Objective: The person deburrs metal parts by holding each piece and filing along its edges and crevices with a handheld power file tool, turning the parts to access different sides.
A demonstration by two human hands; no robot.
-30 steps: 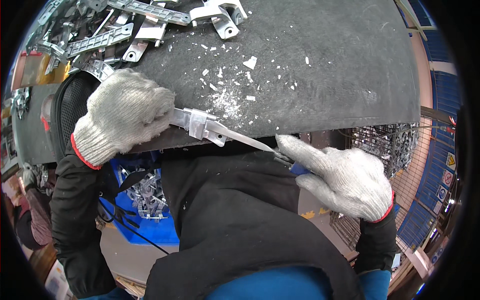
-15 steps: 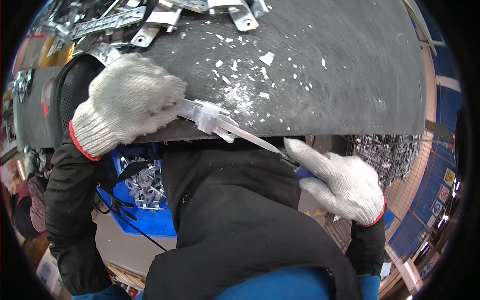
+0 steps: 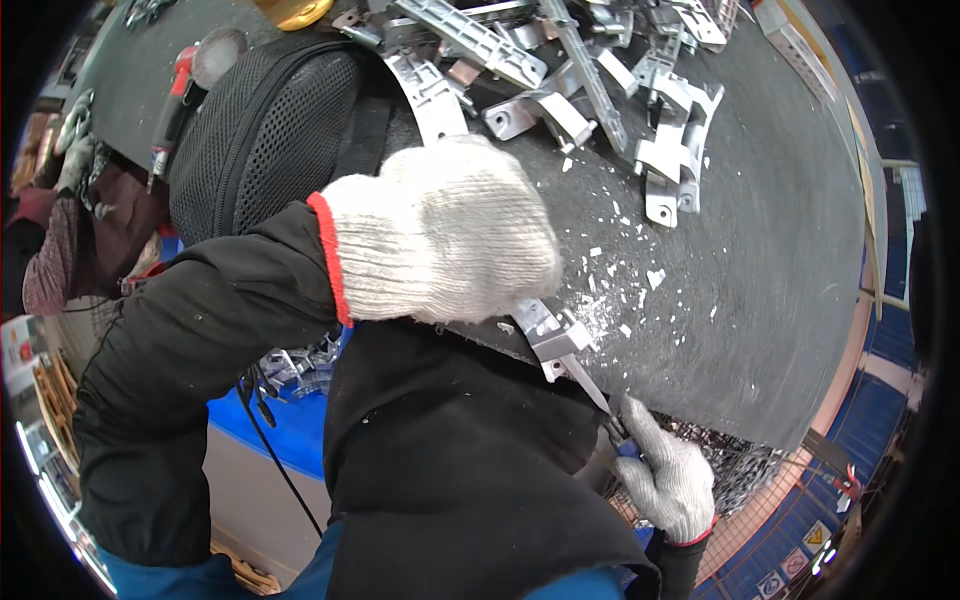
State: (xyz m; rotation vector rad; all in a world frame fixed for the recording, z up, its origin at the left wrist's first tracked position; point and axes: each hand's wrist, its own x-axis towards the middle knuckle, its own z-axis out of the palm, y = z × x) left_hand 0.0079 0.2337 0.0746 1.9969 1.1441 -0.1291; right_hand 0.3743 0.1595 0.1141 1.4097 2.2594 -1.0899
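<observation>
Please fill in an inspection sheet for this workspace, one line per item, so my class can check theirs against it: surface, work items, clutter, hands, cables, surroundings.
Surface: dark worktable, strewn with pale chips.
Work items: silvery metal bracket at the table edge; flat file-like tool against it.
Clutter: heaped metal castings; black mesh bag.
Hands: both gloved; left hand grips the bracket, right hand the tool.
Cables: thin black cord hanging before a blue bin.
Surroundings: co-worker at far left; blue panels at right.

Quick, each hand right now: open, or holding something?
Left hand: closed, holding a metal bracket.
Right hand: closed, holding a flat-bladed tool, index finger extended.
</observation>
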